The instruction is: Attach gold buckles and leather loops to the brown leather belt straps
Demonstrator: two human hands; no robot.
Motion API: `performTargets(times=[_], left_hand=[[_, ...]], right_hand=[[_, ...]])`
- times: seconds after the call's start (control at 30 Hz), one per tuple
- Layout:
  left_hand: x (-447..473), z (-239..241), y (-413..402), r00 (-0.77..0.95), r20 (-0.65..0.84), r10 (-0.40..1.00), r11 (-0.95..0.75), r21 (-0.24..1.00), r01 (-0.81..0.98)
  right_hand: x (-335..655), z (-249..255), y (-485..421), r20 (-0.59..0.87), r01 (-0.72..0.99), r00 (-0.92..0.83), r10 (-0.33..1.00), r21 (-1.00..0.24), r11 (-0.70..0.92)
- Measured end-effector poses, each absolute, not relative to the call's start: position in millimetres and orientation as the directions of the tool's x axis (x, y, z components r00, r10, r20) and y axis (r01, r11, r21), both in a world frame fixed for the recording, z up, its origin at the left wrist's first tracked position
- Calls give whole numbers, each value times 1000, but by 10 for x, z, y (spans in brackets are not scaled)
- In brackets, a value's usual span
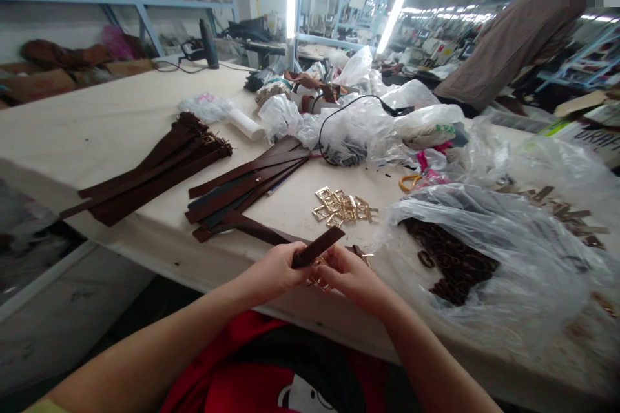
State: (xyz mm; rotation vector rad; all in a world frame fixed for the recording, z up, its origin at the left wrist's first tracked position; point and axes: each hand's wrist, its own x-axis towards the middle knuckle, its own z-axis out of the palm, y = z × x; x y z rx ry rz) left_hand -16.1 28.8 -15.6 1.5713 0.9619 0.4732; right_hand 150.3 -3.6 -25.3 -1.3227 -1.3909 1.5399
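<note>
My left hand (283, 266) is closed around a dark brown leather strap (320, 246), whose end sticks up to the right. Close against it, my right hand (351, 274) pinches a metal buckle (318, 279), partly hidden by the fingers. Another brown strap (256, 230) lies behind my hands, and a strap end with a buckle shows just beyond my right hand. Past the hands is a pile of gold buckles (341, 206). Flat straps (242, 190) lie fanned out to the left, beside a bundle of straps with buckles fitted (159, 171).
An open plastic bag (527, 251) holds brown loops (455, 264) at my right. Yellow-handled scissors (409, 182) lie near more clear bags (358, 129). Metal pieces (562, 210) are scattered far right. A white roll (246, 124) and a dark upright device (208, 45) stand farther back. A person (508, 51) leans beyond the table.
</note>
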Motion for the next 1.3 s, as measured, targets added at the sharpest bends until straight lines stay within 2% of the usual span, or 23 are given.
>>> performTargets(times=[0.1,0.2,0.27,0.37,0.47,0.6,0.7,0.83,0.93,1.07,1.2,1.3], left_hand=[[-209,-154,327,527,-220,821,93,962,256],[-238,-184,353,466,-214,859,109,964,242],[-239,-208,352,460,-209,863,99,963,250],[-220,-234,331,477,-211,853,95,962,255],[-197,-233,309,483,-232,845,106,956,273],[-196,-179,307,530,-258,808,123,953,276],[-235,-137,313,585,-274,763,165,958,233],[-314,-127,300,569,-286,771,182,955,233],[-341,-119,263,616,-319,720,178,943,281],[-311,-79,203,702,-365,611,182,928,324],[-253,-38,175,725,-330,604,117,937,329],[-212,-10,168,733,-314,603,117,944,308]], right_hand=[[1504,-213,-106,-257,-142,-399,880,-931,-337],[1456,-234,-178,-220,-306,-460,860,-870,-386],[1400,-292,-207,-216,-361,-411,886,-854,-376],[1329,-411,-215,-229,-328,-259,938,-893,-308],[1320,-504,-208,-188,-195,-94,978,-959,-203],[1363,-520,-228,-159,-79,-17,987,-984,-159],[1401,-477,-251,-168,-129,70,983,-979,-158],[1453,-419,-258,-214,-390,184,959,-912,-128],[1466,-392,-249,-274,-589,186,944,-800,-116],[1441,-376,-262,-346,-669,110,932,-719,-187],[1370,-401,-323,-315,-569,45,948,-789,-234],[1270,-427,-368,-261,-435,87,962,-878,-199]])
